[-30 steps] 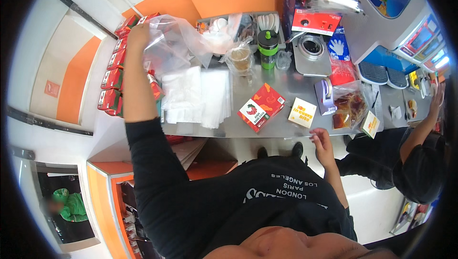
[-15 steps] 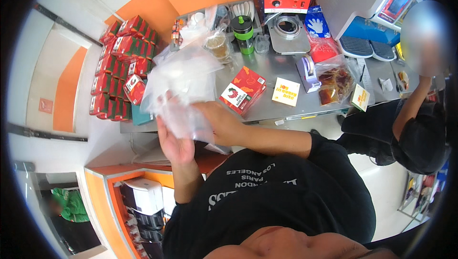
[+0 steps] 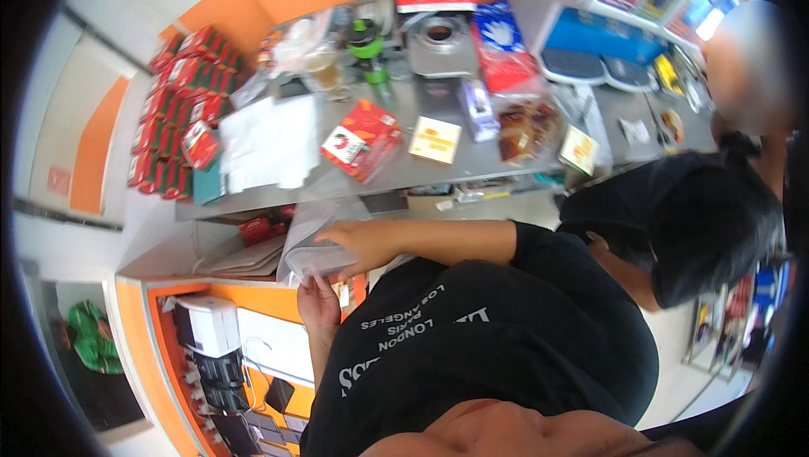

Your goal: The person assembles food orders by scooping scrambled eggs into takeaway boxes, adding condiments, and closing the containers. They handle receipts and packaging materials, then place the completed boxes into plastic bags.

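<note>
A see-through plastic bag [image 3: 316,242] hangs between my hands, just in front of the table's near edge. My left hand [image 3: 318,305] pinches its lower end with the fingertips. My right hand [image 3: 364,245] reaches across from the right and grips the bag's side, its fingers partly behind the plastic. On the table beyond them lies a loose pile of flat white sheets or bags [image 3: 271,147]. Right of that pile sits a red food box [image 3: 362,138] with a white label, followed by a small pale yellow square box [image 3: 435,139].
Red-and-green boxes [image 3: 181,112] are stacked at the left by the wall. Behind stand a green-and-black tumbler [image 3: 366,48] and a sealing machine [image 3: 440,40]. A tape dispenser [image 3: 479,112] and a bagged brown food [image 3: 529,130] lie further right. Another person [image 3: 699,221] stands at the right.
Both hands have come back from over the table toward my body, holding the plastic bag. The white pile now lies uncovered on the table. The view has shifted.
</note>
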Demonstrator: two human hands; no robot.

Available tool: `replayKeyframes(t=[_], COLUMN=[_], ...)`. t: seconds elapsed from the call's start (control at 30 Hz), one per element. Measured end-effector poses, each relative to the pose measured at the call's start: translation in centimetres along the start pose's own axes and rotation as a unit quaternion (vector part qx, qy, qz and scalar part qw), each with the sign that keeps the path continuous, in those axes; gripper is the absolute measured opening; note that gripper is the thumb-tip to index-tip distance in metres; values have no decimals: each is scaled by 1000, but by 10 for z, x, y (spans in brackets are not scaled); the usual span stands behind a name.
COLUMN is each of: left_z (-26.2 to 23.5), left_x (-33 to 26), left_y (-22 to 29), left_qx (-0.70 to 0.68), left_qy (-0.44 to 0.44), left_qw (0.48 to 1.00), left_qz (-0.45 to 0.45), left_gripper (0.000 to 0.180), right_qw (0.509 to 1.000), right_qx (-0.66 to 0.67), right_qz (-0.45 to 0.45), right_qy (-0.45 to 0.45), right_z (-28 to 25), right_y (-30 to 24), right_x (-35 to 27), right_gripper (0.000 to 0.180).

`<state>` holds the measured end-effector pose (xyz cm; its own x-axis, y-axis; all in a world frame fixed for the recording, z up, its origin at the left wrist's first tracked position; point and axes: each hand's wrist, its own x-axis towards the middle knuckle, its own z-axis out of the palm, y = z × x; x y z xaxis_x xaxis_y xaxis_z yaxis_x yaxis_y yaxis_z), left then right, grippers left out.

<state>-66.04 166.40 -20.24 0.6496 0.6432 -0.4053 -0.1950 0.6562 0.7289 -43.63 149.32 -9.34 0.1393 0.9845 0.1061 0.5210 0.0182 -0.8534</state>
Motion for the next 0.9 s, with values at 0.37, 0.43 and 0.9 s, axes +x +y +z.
replayKeyframes(t=[0.37,0.43,0.9], left_z=[29,16,93], left_x=[-53,-57,-133], left_y=[-113,-134,-131], left_qx=[210,-265,-166], left_qy=[-208,-126,9], left_qw=[955,926,923], left_qz=[-6,-236,-349], left_gripper=[45,47,48], right_qw=[936,931,976], right_qx=[103,75,-53], right_qz=[217,241,142], right_qy=[259,264,158], right_z=[18,31,70], right_y=[44,51,68], right_x=[-151,-176,-198], right_gripper=[27,30,21])
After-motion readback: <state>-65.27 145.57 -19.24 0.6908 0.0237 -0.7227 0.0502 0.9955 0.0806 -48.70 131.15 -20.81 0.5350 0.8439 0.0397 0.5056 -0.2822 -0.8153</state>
